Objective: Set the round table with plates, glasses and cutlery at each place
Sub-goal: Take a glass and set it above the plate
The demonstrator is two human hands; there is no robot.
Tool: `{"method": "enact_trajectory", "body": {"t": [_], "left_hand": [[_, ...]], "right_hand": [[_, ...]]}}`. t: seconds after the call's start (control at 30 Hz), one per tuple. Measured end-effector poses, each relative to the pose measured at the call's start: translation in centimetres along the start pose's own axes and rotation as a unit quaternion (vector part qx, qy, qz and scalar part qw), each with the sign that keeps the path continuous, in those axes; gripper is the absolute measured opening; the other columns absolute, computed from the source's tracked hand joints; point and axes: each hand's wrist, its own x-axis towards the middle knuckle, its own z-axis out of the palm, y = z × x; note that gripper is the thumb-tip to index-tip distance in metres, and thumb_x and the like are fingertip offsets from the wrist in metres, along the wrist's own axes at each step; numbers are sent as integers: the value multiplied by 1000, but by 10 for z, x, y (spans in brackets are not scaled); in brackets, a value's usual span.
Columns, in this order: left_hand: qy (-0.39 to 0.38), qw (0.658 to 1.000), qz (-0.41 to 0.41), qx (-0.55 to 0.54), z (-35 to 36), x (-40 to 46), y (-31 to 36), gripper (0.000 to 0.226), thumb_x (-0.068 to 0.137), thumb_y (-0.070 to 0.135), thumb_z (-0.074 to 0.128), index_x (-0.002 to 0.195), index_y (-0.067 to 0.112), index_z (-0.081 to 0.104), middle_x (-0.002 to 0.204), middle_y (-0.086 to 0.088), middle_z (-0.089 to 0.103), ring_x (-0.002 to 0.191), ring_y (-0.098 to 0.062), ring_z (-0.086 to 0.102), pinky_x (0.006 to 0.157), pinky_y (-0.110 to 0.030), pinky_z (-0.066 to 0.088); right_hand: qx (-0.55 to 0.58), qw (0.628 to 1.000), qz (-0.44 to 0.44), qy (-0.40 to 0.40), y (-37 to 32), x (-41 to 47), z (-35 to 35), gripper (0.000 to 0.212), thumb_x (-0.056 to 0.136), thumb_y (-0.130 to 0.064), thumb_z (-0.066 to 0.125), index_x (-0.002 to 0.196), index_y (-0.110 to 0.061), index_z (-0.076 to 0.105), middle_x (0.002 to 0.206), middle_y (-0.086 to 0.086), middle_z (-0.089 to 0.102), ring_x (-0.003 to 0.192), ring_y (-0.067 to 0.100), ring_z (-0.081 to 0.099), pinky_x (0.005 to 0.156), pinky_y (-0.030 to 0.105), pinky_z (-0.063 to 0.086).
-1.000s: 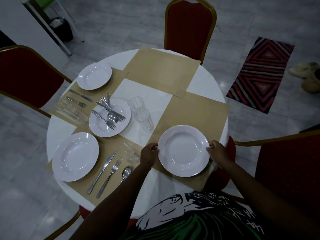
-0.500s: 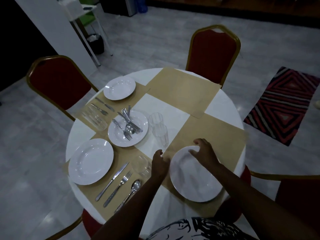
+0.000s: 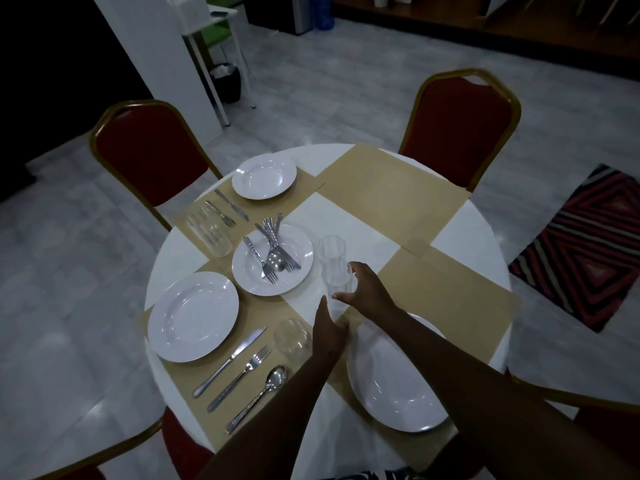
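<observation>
Two hands, no writing readable: right hand [image 3: 367, 289] grip wide beside stacked glasses [image 3: 333, 268], left hand [image 3: 328, 332] relaxed.

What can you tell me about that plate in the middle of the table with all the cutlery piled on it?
The middle plate is round, white and glossy, likely ceramic, with a broad rim and shallow well. It sits flat on the round table, partly on the white cloth and partly over a tan placemat corner. A loose pile of cutlery lies on it: several forks, a spoon and what look like knives, handles pointing away towards the far side. Neither hand touches it. Two clear glasses stand just to its right.
</observation>
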Motion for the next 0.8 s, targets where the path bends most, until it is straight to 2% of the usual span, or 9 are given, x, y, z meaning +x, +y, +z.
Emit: {"method": "enact_trajectory", "body": {"t": [0.07,0.13,0.2,0.27,0.33,0.4,0.53,0.67,0.8], "left_hand": [[-1,1000,28,-1,0,2,-1,35,84,13,53,113,33,53,114,16,59,105,6,56,91,-18,45],[-5,999,31,8,1,3,-7,41,84,8,52,113,37,51,113,17,60,105,10,55,90,-13,42],[-11,1000,22,18,1,4,-12,46,86,7,51,125,30,50,126,11,58,116,2,53,99,-19,42],[-19,999,17,42,2,5,-18,57,87,6,52,141,20,41,144,3,48,132,-10,44,111,-29,36],[-37,998,6,57,4,4,-17,62,89,3,53,146,15,33,151,0,38,138,-13,36,115,-25,27],[-55,995,15,85,9,4,-13,63,91,4,53,148,15,29,153,-1,34,141,-13,32,112,-17,21],[-82,993,32,82,23,11,12,53,96,13,50,143,28,33,148,11,36,138,-9,35,106,-6,21],[-117,987,40,104,37,22,30,64,92,20,57,149,18,27,154,1,32,141,-19,34,117,-33,28],[-132,982,39,128,47,26,35,66,91,26,59,148,17,27,154,0,33,139,-21,37,115,-37,33]], "right_hand": [[8,1000,2,4,0,0,3,76,67,-38,80,128,-11,44,127,6,53,114,20,53,94,32,47],[8,1000,-1,12,0,0,5,73,69,-38,80,127,-11,45,126,6,54,113,20,54,93,30,48],[11,1000,-1,20,1,-1,5,70,70,-39,79,125,-12,45,124,5,55,110,19,55,90,28,49],[19,999,-4,29,3,-1,2,66,70,-39,78,122,-13,47,120,4,56,106,17,56,85,25,48],[29,999,-3,43,7,-4,-4,61,69,-37,78,118,-15,48,115,1,56,102,16,56,79,22,46],[40,997,2,60,12,-6,-11,57,68,-37,79,113,-18,49,112,-2,56,99,15,55,76,23,46],[64,993,19,96,28,-4,-40,57,66,-37,79,112,-20,49,110,-3,57,98,15,56,80,30,52],[78,985,50,148,53,0,-78,61,67,-33,80,118,-16,49,112,3,58,100,19,57,84,37,54],[86,977,84,178,77,8,-114,62,70,-33,80,120,-13,48,115,5,58,101,22,59,84,38,56]]}}
